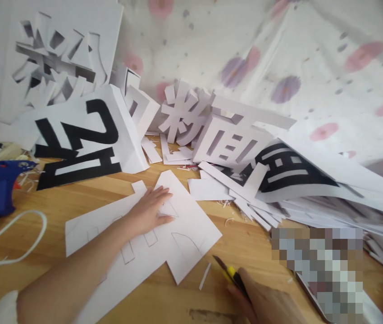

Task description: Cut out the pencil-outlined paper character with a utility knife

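White board: bottom cropped, partly hidden by left hand
Right hand: right of board, wrist cropped
Glue gun: left of board, cropped
Pixelated patch: right of board, unreadable

There's one camera at work, worn on the person's head, and it looks forward and down across the table. It sits close above the work: the left hand and the sheet under it lie near the middle, while the right hand is cut by the bottom edge. Farther off stand the white letters, and the cloth behind them fills much of the top. The sweep is wide, the glue gun clipped at the left edge, the right corners darkened.
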The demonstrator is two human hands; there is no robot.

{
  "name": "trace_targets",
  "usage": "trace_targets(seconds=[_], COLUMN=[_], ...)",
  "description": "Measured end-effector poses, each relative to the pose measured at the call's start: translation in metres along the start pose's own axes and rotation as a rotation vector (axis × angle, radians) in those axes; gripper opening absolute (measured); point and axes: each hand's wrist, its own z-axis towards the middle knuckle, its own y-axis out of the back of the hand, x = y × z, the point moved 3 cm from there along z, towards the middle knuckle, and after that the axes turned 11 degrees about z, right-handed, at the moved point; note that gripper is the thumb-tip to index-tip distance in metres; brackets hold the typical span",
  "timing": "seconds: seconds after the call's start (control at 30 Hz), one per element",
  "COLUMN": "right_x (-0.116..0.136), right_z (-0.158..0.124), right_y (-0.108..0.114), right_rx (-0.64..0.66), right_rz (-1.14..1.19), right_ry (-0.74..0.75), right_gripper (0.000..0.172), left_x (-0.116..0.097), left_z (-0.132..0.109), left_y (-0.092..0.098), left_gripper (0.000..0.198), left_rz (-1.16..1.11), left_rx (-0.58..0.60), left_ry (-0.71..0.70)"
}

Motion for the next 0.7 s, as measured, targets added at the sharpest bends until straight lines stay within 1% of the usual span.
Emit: trace_targets(seconds=[0.07, 0.13, 0.2, 0.27, 0.33, 0.4, 0.47, 0.6, 0.7], right_x=[-0.007, -0.010, -0.011, -0.009, -0.007, -0.005, -0.004, -0.003, -0.005], right_z=[0.011, 0.025, 0.039, 0.051, 0.059, 0.065, 0.069, 0.075, 0.078], right_y=[0.010, 0.020, 0.027, 0.030, 0.029, 0.027, 0.025, 0.024, 0.025], right_rx=[-0.077, -0.169, -0.255, -0.310, -0.342, -0.377, -0.406, -0.413, -0.397], right_rz=[-0.030, -0.095, -0.158, -0.205, -0.228, -0.226, -0.219, -0.271, -0.314], right_ry=[-0.029, -0.021, 0.000, 0.013, 0.011, 0.003, -0.012, -0.057, -0.086], right_gripper=[0.021, 0.019, 0.016, 0.016, 0.020, 0.023, 0.022, 0.024, 0.026], left_x=[0.000, 0.000, 0.002, 0.005, 0.008, 0.011, 0.013, 0.016, 0.021], left_z=[-0.001, -0.002, -0.002, -0.002, -0.002, -0.003, -0.003, -0.001, 0.002], left_y=[0.004, 0.010, 0.016, 0.021, 0.022, 0.021, 0.020, 0.018, 0.022], left_gripper=[0.052, 0.044, 0.037, 0.033, 0.030, 0.029, 0.028, 0.029, 0.026], left_rz=[0.009, 0.026, 0.055, 0.085, 0.098, 0.102, 0.105, 0.148, 0.231], left_rx=[-0.085, -0.183, -0.242, -0.247, -0.234, -0.233, -0.249, -0.276, -0.281], left_ry=[0.036, 0.099, 0.157, 0.192, 0.204, 0.209, 0.212, 0.204, 0.229])
